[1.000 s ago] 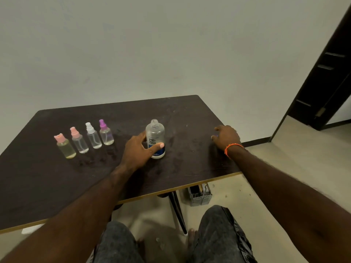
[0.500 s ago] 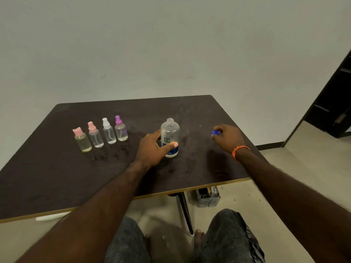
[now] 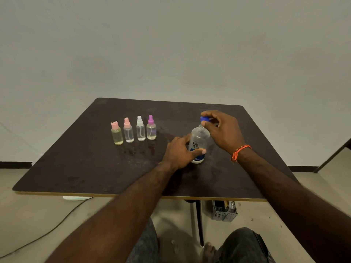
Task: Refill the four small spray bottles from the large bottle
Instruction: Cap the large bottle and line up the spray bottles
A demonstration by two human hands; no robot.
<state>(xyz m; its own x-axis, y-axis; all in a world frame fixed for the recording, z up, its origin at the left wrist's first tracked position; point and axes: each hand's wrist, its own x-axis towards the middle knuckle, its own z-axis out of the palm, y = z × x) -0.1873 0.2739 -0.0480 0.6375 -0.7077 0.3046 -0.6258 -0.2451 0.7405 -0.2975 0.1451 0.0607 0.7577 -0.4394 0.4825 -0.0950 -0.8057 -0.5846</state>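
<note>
The large clear bottle (image 3: 199, 138) with a blue and white label stands upright on the dark table (image 3: 95, 164). My left hand (image 3: 179, 153) grips its lower body. My right hand (image 3: 223, 130) pinches a blue cap (image 3: 204, 119) just above the bottle's bare neck. To the left stand the small spray bottles in a row: a yellowish one with a pink flip cap (image 3: 116, 134), one with a pink sprayer (image 3: 128, 131), one with a white sprayer (image 3: 140, 129) and one with a purple sprayer (image 3: 151, 128). All have caps on.
The table's front edge (image 3: 133, 195) runs above my knees. Under it stand a table leg (image 3: 198, 223) and a grey basket (image 3: 224, 211) on the floor. A cable (image 3: 47, 234) lies on the floor at the left. A dark door frame (image 3: 334, 152) is at the right.
My right hand picked the blue cap up from the table's right side and carried it left to just above the large bottle's neck. The camera view shifted, and my left hand kept its grip.
</note>
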